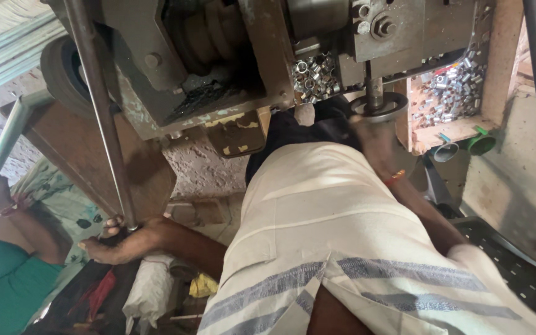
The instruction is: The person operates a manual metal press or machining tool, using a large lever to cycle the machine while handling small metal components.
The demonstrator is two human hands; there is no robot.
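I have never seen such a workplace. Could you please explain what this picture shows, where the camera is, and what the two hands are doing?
The camera sits on the worker's head and looks down over a light cloth garment. The left hand grips the lower end of a long metal lever on a heavy old machine. The right hand, blurred, reaches under the round press head. Small metal rings fill a wooden tray; more lie on the machine. Another person in green is at the left.
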